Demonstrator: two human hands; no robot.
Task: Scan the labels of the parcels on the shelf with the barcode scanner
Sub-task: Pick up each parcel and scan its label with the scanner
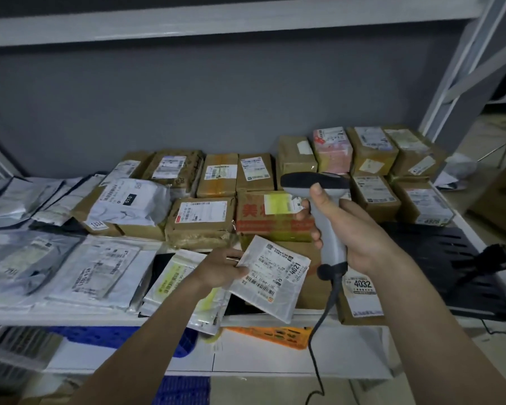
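Gripping the barcode scanner [323, 211] by its grey handle, my right hand [348, 229] has the fingers curled round the front and the thumb laid up the back toward the dark head. The head points away from me, over the red-printed carton [263, 217] just beyond my knuckles. The scanner cable [322, 325] hangs from the handle base, below my wrist.

My left hand [219, 268] pinches a small white parcel [272, 280] at its left edge, thumb on top, fingers underneath. The parcel is tilted, label side up, with the number 4021 readable on the label [275, 271]. It sits just left of and below the scanner handle, not touching it.

Beyond both hands, brown cartons [216, 173] stand in rows on the shelf [70, 312]. Left of my left hand lie flat grey and white mailer bags [97, 270]. Right of my right wrist is a black slotted panel [438, 252].
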